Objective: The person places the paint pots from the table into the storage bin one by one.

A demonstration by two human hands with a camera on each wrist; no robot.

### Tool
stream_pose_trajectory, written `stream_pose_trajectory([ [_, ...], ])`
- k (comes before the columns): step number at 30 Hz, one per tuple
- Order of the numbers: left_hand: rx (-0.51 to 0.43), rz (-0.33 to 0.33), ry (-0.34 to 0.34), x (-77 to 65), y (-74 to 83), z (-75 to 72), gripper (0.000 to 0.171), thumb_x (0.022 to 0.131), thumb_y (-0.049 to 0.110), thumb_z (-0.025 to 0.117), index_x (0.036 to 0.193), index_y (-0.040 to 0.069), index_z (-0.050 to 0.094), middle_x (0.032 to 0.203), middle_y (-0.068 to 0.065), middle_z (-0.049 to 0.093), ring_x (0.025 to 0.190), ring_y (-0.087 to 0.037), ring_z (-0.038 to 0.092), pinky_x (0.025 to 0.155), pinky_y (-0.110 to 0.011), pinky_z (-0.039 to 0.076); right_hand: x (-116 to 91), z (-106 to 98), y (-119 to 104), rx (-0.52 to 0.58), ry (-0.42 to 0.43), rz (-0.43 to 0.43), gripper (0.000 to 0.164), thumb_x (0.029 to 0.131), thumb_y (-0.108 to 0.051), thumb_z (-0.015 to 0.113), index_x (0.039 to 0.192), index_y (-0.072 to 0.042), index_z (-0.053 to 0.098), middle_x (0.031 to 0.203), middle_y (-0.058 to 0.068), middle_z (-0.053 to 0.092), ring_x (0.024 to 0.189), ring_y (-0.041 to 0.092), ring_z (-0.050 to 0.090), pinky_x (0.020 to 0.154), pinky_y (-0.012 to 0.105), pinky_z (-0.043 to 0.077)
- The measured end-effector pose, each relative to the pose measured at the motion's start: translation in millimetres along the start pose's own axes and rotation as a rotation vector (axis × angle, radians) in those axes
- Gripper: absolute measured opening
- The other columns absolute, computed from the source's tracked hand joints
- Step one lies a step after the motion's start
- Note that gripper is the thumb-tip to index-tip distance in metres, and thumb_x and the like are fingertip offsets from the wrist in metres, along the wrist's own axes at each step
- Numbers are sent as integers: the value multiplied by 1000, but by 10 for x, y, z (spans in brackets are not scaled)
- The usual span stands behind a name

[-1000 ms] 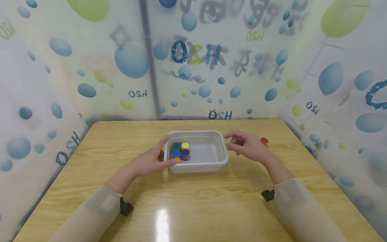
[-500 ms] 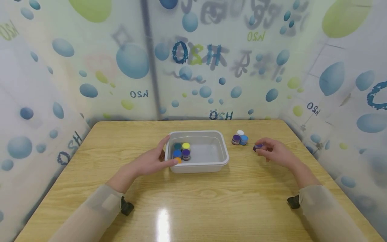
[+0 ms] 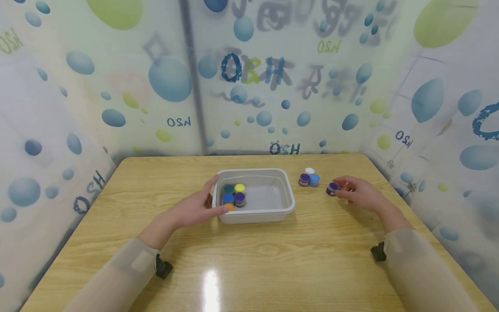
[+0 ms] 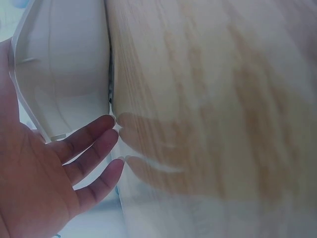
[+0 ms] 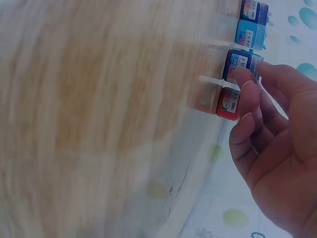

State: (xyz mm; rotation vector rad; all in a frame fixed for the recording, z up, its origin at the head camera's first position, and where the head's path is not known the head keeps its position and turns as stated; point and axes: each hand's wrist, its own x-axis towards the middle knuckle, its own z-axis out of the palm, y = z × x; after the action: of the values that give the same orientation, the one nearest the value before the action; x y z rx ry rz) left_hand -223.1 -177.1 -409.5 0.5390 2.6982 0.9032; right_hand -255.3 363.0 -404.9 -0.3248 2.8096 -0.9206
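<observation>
A white plastic tub (image 3: pixel 269 212) stands mid-table, with several small paint jars at its left end, including a yellow-lidded jar (image 3: pixel 239 188) and a purple-lidded jar (image 3: pixel 239 198). My left hand (image 3: pixel 195 208) rests on the tub's left end, thumb over the near rim; in the left wrist view the other fingers extend beside its wall. To the right, my right hand (image 3: pixel 364 195) is at a dark purple paint jar (image 3: pixel 332 189), thumb and index finger beside it. Whether they touch it is unclear. A red paint jar (image 5: pixel 228 103) stands beside that jar, partly behind the fingers.
Right of the tub, a white-lidded jar (image 3: pixel 309 171), another purple jar (image 3: pixel 304 180) and a blue jar (image 3: pixel 313 180) stand close together. The wooden table (image 3: pixel 265 260) meets patterned curtains at its back and sides.
My right hand has moved right from beside the tub to the dark purple jar, then slightly farther right, uncovering more of that jar. The left hand and tub have stayed put.
</observation>
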Motion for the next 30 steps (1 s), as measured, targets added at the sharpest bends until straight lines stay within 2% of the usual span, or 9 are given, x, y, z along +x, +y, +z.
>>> stream_pose_trajectory([
  [10,-4,8,0,0,-23,23,118,97,75,68,178,28,-3,112,-7,70,97,-20,64,80,-35,53,80,40,-6,2,-23,52,57,111,-27,68,158,1,52,103,12,65,76,19,62,65,29,52],
  [14,-1,-5,5,-1,-22,23,118,96,77,67,178,30,-3,114,-7,69,98,-20,64,82,-35,53,79,48,-39,6,-20,64,55,111,-28,68,156,1,54,104,13,65,79,20,62,67,29,52],
  [23,2,5,2,-14,1,-15,117,98,75,67,178,28,-2,116,-8,70,100,-20,64,84,-37,54,56,57,-71,16,-15,58,52,106,-30,76,147,1,64,94,8,65,74,21,62,63,30,51],
  [30,-3,9,-3,-5,-8,-3,116,98,75,67,178,28,-3,115,-8,70,99,-20,64,83,-36,53,22,122,-122,-49,-22,63,52,101,-42,81,137,-6,71,99,6,68,76,20,64,65,32,52],
])
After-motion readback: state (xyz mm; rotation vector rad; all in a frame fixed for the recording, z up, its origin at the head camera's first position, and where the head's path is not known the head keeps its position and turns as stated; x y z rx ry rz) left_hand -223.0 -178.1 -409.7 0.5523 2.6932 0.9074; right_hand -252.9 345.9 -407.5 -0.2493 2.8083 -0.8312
